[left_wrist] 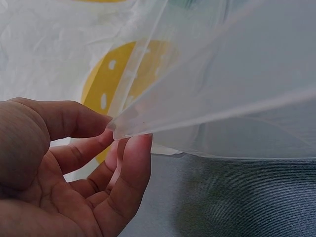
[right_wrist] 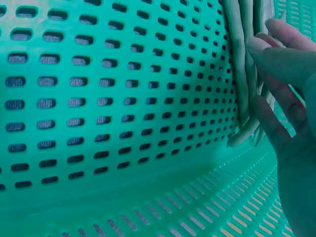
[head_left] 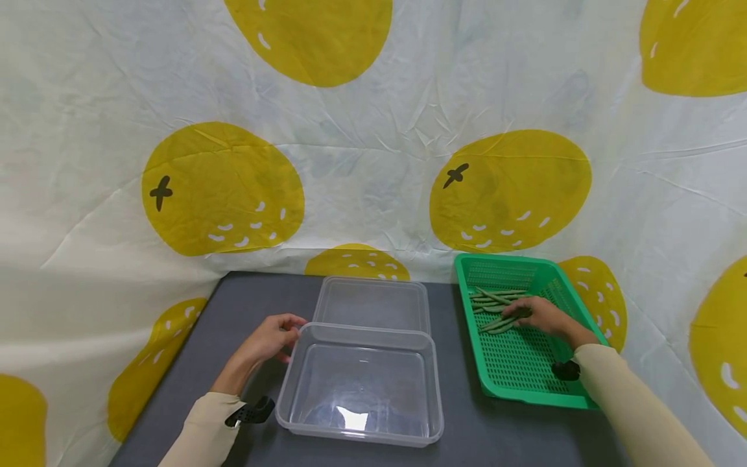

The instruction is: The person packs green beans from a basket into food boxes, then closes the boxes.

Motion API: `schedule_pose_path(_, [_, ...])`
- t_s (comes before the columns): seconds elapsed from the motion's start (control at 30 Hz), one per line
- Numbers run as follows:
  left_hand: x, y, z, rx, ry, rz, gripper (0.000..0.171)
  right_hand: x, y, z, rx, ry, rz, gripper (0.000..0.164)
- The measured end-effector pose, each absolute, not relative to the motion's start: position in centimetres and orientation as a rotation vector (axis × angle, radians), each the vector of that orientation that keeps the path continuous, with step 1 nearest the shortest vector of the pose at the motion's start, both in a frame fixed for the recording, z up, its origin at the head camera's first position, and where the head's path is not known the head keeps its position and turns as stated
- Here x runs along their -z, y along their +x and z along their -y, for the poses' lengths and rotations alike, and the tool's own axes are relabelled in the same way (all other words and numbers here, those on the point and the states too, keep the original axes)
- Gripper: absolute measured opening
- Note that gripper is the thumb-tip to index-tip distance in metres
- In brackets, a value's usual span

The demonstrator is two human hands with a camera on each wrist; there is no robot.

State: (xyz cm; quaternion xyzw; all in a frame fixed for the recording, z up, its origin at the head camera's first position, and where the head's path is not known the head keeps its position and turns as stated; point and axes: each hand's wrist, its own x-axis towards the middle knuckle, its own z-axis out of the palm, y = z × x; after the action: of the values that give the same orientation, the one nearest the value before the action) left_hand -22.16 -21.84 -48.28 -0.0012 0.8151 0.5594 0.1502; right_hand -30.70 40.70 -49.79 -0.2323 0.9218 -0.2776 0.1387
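A clear rectangular plastic container [head_left: 362, 389] stands at the middle of the dark table. My left hand [head_left: 271, 338] is at its far left corner; in the left wrist view the thumb and fingers pinch the container's rim [left_wrist: 133, 129]. To the right is a green perforated basket [head_left: 496, 383] with several green beans [head_left: 493, 301] lying in its far left part. My right hand [head_left: 539, 316] reaches down into the basket and grips some of the beans. Close up, its fingers [right_wrist: 269, 111] curl over the long beans [right_wrist: 239, 64] against the basket's slotted floor.
Behind the container lies a clear flat lid [head_left: 373, 301], partly overlapped by the container's far rim. A white cloth with yellow fruit prints [head_left: 367, 188] hangs behind the table [head_left: 251, 298] and along its sides. The basket's raised walls surround the beans.
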Motion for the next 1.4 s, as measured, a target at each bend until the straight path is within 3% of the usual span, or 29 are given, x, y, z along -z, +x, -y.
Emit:
schedule_pose_path(0.7, [48.1, -22.2, 21.9, -1.588, -0.036, -2.34, 0.033, 50.4, -31.2, -40.1, 0.566, -0.811, -2.805, 0.012])
schedule_pose_path(1.4, [48.0, -22.3, 22.2, -1.564, -0.01, -2.335, 0.032, 49.0, -30.8, -40.9, 0.528, -0.997, -3.028, 0.022])
